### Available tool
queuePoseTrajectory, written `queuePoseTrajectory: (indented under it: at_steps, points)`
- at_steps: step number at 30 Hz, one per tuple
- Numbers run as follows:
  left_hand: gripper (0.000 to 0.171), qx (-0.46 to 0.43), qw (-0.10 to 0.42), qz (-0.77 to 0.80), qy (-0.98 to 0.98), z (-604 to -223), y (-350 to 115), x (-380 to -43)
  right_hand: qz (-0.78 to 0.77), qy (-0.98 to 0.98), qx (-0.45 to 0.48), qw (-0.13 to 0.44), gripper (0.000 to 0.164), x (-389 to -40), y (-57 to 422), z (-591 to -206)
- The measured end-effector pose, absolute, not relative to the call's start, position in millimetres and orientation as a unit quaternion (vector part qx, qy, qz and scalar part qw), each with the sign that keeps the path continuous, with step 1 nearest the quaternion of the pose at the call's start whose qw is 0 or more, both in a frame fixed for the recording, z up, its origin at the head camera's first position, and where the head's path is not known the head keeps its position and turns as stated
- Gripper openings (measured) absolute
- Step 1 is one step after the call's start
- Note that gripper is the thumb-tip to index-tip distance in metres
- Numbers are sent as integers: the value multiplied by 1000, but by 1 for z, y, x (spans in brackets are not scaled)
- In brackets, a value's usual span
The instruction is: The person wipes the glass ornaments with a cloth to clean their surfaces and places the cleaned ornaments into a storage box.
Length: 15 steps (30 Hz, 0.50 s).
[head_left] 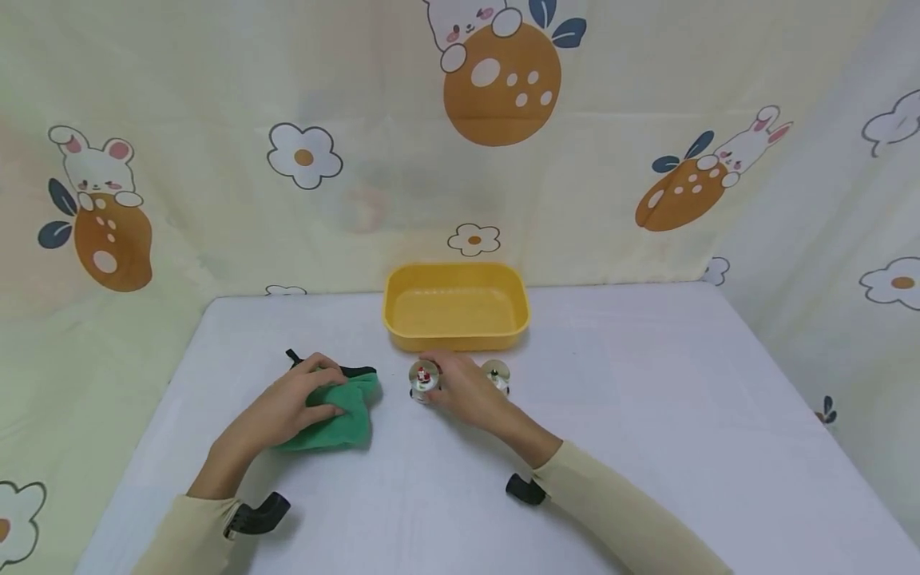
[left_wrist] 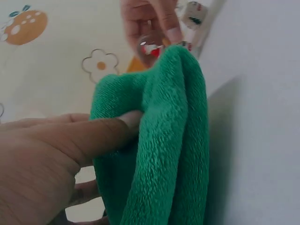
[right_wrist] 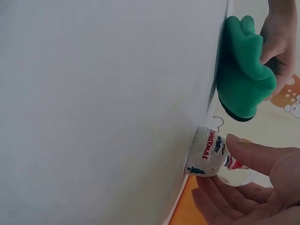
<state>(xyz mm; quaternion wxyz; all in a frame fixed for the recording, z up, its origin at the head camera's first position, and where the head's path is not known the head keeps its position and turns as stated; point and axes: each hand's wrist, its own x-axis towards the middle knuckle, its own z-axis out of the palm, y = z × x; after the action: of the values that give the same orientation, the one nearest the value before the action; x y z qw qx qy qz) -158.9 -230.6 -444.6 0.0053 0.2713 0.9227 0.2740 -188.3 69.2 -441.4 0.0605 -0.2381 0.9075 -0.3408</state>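
Observation:
My left hand [head_left: 291, 403] grips a green cloth [head_left: 343, 417] with black edging, on the left side of the table. In the left wrist view the thumb presses into a fold of this fuzzy cloth [left_wrist: 161, 140]. At the table's middle my right hand [head_left: 465, 390] holds a small snow globe [head_left: 423, 376] with a red-and-white Santa figure inside. Thumb and fingers are around it in the right wrist view, where its white base [right_wrist: 205, 153] reads "Merry Christmas" and sits right at the tabletop. A second snow globe [head_left: 497, 370] stands just behind the right hand, partly hidden by it.
Behind the globes, near the table's back edge, stands a yellow tray [head_left: 457, 342]. The table has a white cover [head_left: 647, 399]. A patterned curtain [head_left: 374, 184] hangs behind it. Black wrist mounts [head_left: 259, 515] stick out from both sleeves.

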Motion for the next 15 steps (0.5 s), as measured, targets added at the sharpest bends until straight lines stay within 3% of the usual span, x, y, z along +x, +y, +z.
queuePoseTrajectory:
  at_steps: [7,15]
  points:
    - [30,262,1,368,892,-435,-240,-158,-346,907,-227,79,50,-188,69,-436]
    - [29,232,-1,483,845,-428,-242,-155,-336,910,-241,33,48,-184,73,-425]
